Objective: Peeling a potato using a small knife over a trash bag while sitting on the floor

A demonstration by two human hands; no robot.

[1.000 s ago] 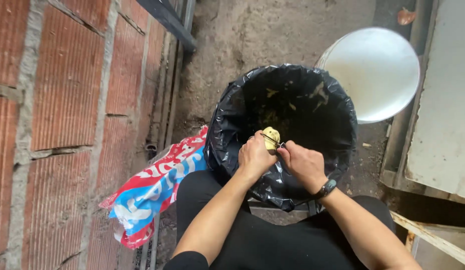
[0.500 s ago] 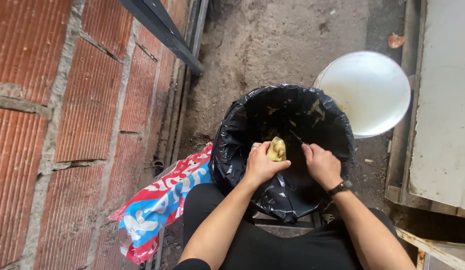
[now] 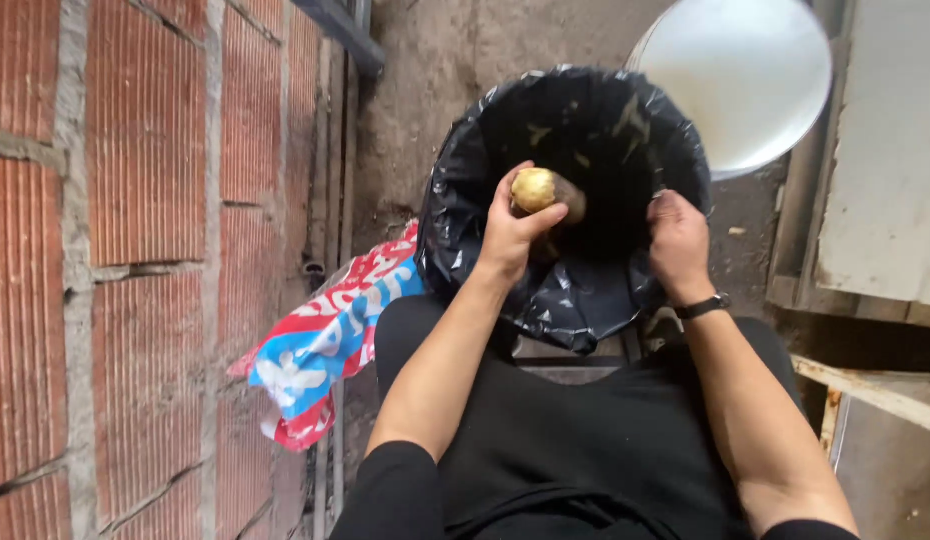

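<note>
Left hand (image 3: pixel 510 235) is closed around the lower end of a yellowish, partly peeled tuber, probably a potato (image 3: pixel 545 190), held just over the near-left rim of the bin and pointing inward above its dark interior. Right hand (image 3: pixel 677 240) sits curled at the near-right rim; whether it holds a peeler or knife cannot be told, since the fingers hide the palm side. Surroundings, largest first: red brick wall (image 3: pixel 115 250) along the left edge of view; dirt floor (image 3: pixel 455 60) beyond; bin lined with a black plastic bag (image 3: pixel 575 290) between the knees, a few pale peel scraps stuck to its inner wall; round white lid or basin (image 3: pixel 745 80) touching the bin's far-right rim; red, white and blue printed sack (image 3: pixel 325 340) lying against the wall by the left thigh; dark wristband (image 3: pixel 703 306) on the right wrist. Risk assessment: grip covers only one end of the potato, so a wet or slick surface could let it slip and drop among the waste peelings. A blade, if present, could nick the left thumb. Loose bag edge may sag inward under pressure from the forearms.
</note>
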